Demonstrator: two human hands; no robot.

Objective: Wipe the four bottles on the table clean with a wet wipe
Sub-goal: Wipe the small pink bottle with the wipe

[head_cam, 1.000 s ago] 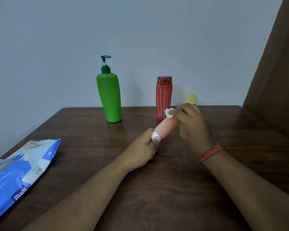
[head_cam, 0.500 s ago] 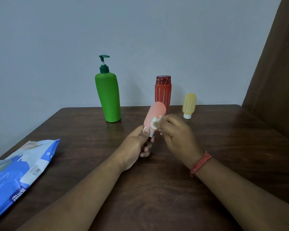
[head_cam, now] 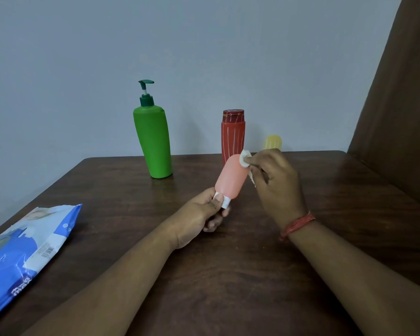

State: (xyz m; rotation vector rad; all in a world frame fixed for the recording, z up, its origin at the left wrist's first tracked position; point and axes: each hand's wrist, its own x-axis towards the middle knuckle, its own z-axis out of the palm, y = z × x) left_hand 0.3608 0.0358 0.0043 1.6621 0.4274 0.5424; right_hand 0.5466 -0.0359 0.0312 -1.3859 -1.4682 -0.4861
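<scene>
Left hand (head_cam: 199, 214) pinches pink bottle (head_cam: 230, 179) by its white cap. Right hand (head_cam: 277, 180) presses wipe (head_cam: 244, 158) on bottle's far end. Pack (head_cam: 22, 253) lettering unreadable.

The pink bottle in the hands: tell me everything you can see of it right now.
The pink bottle is a small, rounded, matte tube that looks like soft plastic, with a white cap at its lower end. It is held off the table, tilted, with its closed end up and to the right. The left hand pinches it at the cap. The right hand presses a white wipe against its top. It hides part of the red bottle behind it.
</scene>
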